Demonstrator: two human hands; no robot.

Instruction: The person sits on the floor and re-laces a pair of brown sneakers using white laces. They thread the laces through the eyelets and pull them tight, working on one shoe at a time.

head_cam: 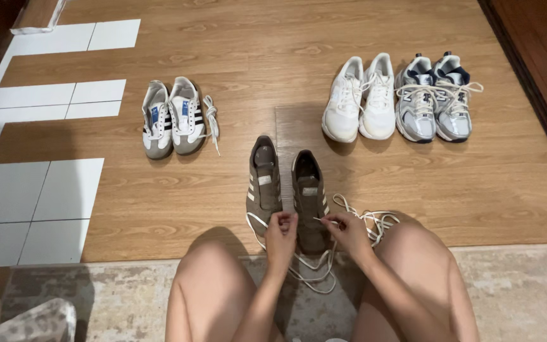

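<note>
Both hands pinch the loose cream shoelace (324, 266) over the near brown suede sneakers (286, 193): left hand (281, 235), right hand (347, 233). Slack loops trailing right could tangle or slip the grip.

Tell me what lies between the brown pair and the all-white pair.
Head view: only bare wood floor separates the brown sneakers from the white sneakers.

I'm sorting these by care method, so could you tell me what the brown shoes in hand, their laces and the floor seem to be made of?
Brown shoes: probably suede, since the surface looks matte and soft, with pale side stripes. Laces: flat cream woven fabric, lying limp in loops. Floor: wood or wood-look laminate, with visible grain and a slight sheen; which one is unclear.
</note>
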